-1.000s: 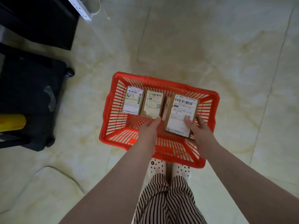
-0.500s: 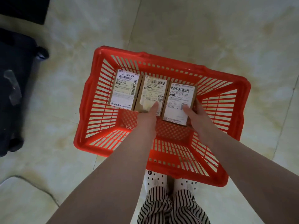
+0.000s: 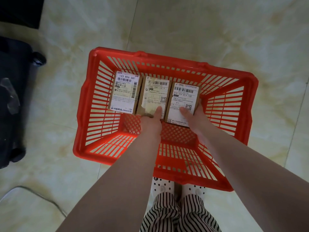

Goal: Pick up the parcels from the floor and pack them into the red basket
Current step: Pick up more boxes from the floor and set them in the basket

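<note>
The red basket [image 3: 167, 56] stands on the pale tiled floor right in front of my feet. Three labelled cardboard parcels lie side by side at its far end: a left parcel [image 3: 124, 92], a middle parcel [image 3: 153, 94] and a right parcel [image 3: 182, 101]. My right hand [image 3: 194, 119] holds the right parcel, thumb on its label and fingers down its right side. My left hand [image 3: 150, 123] rests at the near edge of the middle parcel, its thumb lying straight along the seam beside the right parcel. The near half of the basket floor is bare.
A black wheeled suitcase [image 3: 11, 97] stands at the left edge, with a dark block [image 3: 18, 10] in the top left corner. A thin cable [image 3: 41, 196] curves over the floor at lower left. My dotted shoes [image 3: 162, 186] touch the basket's near rim.
The right parcel has gone from held above the basket down into the row beside the middle parcel. Both hands followed it in, and my view has dropped closer to the basket.
</note>
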The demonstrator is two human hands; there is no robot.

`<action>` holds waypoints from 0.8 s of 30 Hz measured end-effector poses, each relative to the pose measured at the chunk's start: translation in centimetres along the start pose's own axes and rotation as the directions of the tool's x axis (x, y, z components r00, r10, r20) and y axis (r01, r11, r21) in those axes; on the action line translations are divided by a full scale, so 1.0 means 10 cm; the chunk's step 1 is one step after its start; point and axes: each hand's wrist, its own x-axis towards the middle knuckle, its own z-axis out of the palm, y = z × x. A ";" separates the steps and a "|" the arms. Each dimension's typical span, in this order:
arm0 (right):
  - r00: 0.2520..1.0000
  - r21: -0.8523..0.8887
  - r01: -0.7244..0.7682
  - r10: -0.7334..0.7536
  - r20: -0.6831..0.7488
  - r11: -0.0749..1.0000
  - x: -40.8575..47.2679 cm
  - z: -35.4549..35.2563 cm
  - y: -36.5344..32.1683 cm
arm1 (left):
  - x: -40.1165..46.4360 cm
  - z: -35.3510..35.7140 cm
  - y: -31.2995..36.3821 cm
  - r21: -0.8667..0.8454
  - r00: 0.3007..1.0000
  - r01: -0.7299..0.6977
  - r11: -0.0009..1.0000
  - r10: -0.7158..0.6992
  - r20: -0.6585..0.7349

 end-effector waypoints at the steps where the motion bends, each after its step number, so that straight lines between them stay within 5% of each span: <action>1: 1.000 -0.015 -0.011 0.011 -0.003 1.000 0.01 0.00 0.00 | -0.01 0.00 0.00 0.008 1.000 0.000 1.000 0.000 -0.008; 12: 0.990 -0.035 -0.123 0.120 -0.080 0.992 -0.51 -0.16 -0.12 | -0.64 -0.14 0.15 0.216 0.985 0.135 0.967 -0.155 0.077; 17: 0.989 0.170 -0.102 0.118 -0.088 0.980 -1.32 -0.47 -0.38 | -1.37 -0.18 0.29 0.135 0.981 0.112 0.985 -0.131 0.142; 24: 0.986 0.564 -0.057 0.136 -0.099 0.824 -2.57 -1.12 -0.62 | -2.57 -0.08 0.64 0.068 0.930 -0.056 0.996 0.027 0.367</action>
